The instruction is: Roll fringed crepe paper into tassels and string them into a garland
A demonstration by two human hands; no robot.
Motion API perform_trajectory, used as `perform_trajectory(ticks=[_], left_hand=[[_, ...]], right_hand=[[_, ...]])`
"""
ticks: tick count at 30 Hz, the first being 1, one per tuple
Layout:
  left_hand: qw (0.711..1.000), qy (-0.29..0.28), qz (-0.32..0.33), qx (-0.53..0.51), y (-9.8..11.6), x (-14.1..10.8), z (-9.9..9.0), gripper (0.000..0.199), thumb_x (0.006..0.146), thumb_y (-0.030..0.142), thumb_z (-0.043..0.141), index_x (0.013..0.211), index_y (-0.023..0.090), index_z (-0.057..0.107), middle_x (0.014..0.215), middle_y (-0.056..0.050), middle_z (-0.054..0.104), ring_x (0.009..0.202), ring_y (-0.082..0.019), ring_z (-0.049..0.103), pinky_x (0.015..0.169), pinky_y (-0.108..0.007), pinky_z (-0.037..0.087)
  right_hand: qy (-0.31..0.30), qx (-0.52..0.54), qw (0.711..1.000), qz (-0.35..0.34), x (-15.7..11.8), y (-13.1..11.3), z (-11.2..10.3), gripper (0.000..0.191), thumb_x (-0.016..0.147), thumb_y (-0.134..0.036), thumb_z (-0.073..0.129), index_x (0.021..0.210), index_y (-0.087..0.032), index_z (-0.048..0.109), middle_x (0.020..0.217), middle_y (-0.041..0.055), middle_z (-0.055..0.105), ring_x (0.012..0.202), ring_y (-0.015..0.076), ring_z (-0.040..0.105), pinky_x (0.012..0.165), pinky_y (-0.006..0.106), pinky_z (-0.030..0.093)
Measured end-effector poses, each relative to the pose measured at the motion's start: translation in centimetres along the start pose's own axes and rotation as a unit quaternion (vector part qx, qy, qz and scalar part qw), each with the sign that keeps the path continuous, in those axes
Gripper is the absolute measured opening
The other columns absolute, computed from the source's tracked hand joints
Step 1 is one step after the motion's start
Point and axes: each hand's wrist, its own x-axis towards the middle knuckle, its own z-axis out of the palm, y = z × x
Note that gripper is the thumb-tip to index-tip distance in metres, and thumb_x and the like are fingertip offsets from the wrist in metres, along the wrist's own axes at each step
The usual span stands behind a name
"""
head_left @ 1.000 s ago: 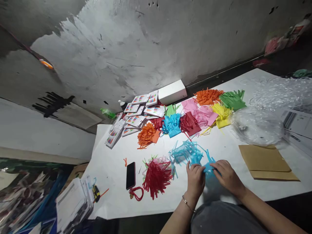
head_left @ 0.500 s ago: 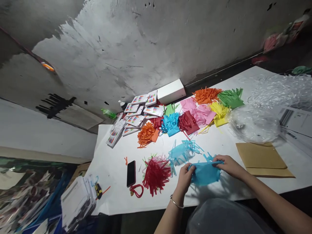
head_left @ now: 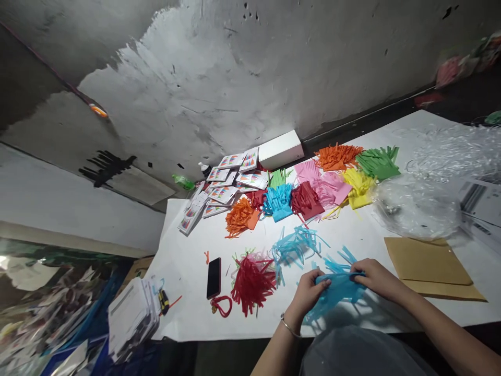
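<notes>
My left hand [head_left: 310, 291] and my right hand [head_left: 373, 278] pinch the two ends of a blue fringed tissue paper [head_left: 338, 293] near the table's front edge. Its top edge runs between my fingers, with loose strips spreading from it on both sides. Just beyond it on the table lies another blue tissue fringe [head_left: 295, 246], its strips tangled. Left of my left hand sits a red tissue fringe [head_left: 253, 284] on paler green and pink strips. A bracelet circles my left wrist.
A phone [head_left: 213, 278] with a red strap lies at left. Behind are fringed bundles, including an orange one [head_left: 239, 216] and a yellow one [head_left: 358, 190], packets [head_left: 223, 194] and a white box [head_left: 281, 150]. At right are a clear plastic bag [head_left: 418, 206] and a brown envelope [head_left: 428, 261].
The blue tissue in my hands, smooth and flat before, is now looser, with strips fanning out above and below it. Both hands still grip it. The camera view has shifted slightly.
</notes>
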Motion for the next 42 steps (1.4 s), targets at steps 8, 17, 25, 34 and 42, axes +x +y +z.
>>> perform_trajectory(ticks=[8,17,25,34,42], left_hand=[[0.992,0.010,0.079,0.101,1.0,1.1,0.8,0.039,0.073,0.022,0.075,0.110,0.020,0.063,0.093,-0.004,0.069,0.089,-0.021,0.063,0.083,-0.031,0.047],[0.984,-0.006,0.081,0.160,1.6,1.4,0.0,0.032,0.078,0.015,0.069,0.109,0.022,0.066,0.091,-0.002,0.070,0.087,-0.019,0.065,0.081,-0.029,0.048],[0.964,-0.007,0.136,0.230,1.5,1.0,-1.1,0.037,0.084,0.016,0.066,0.120,0.023,0.061,0.102,-0.006,0.071,0.097,-0.022,0.064,0.090,-0.037,0.048],[0.924,0.034,0.256,0.281,-0.3,0.8,-0.5,0.011,0.083,0.014,0.067,0.089,0.022,0.072,0.086,-0.004,0.074,0.088,-0.020,0.065,0.085,-0.035,0.048],[0.930,0.043,0.183,0.316,-2.0,-1.2,-0.4,0.028,0.089,0.023,0.058,0.112,0.023,0.072,0.094,-0.008,0.078,0.087,-0.023,0.071,0.082,-0.033,0.052]], right_hand=[[0.004,0.003,0.999,0.052,0.0,1.0,0.7,0.013,0.071,-0.031,0.055,0.065,-0.020,0.060,0.065,-0.0003,0.062,0.069,0.0202,0.057,0.060,0.028,0.032],[-0.041,0.075,0.995,0.053,1.2,-0.3,1.1,0.025,0.066,-0.040,0.069,0.080,-0.020,0.069,0.083,0.0017,0.070,0.082,0.0232,0.059,0.071,0.029,0.040],[-0.055,0.170,0.981,0.079,2.5,-1.0,2.1,0.029,0.064,-0.046,0.069,0.062,-0.019,0.057,0.059,-0.0018,0.054,0.063,0.0166,0.047,0.058,0.026,0.033],[-0.056,0.259,0.958,0.111,2.5,-1.1,3.9,0.058,0.058,-0.070,0.072,0.062,-0.022,0.038,0.058,-0.0072,0.033,0.059,0.0121,0.032,0.054,0.024,0.024],[-0.083,0.263,0.950,0.144,0.4,-2.9,4.3,0.059,0.071,-0.081,0.053,0.063,-0.024,0.040,0.058,-0.0018,0.043,0.058,0.0195,0.049,0.053,0.031,0.041]])
